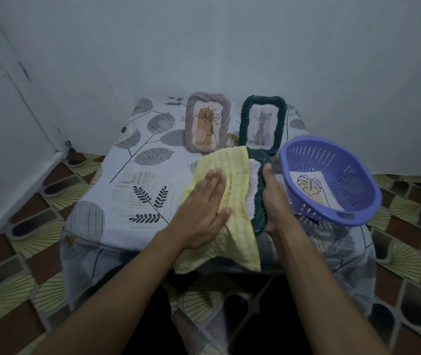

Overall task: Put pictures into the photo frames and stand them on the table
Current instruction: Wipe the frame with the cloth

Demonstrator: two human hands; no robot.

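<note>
Wiping, seen from the head camera, probably goes best in even strokes: the left hand, fingers straight, presses the yellow cloth on the dark green frame at the near side of the table; the right hand clamps that frame's right edge steady. Beside it, the purple basket holds one leaf picture.

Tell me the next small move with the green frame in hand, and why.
Probably lift the yellow cloth off the held green frame and set it aside. The left hand presses it flat over the frame, which the right hand grips by its edge, and the leaf picture lies in the purple basket.
</note>
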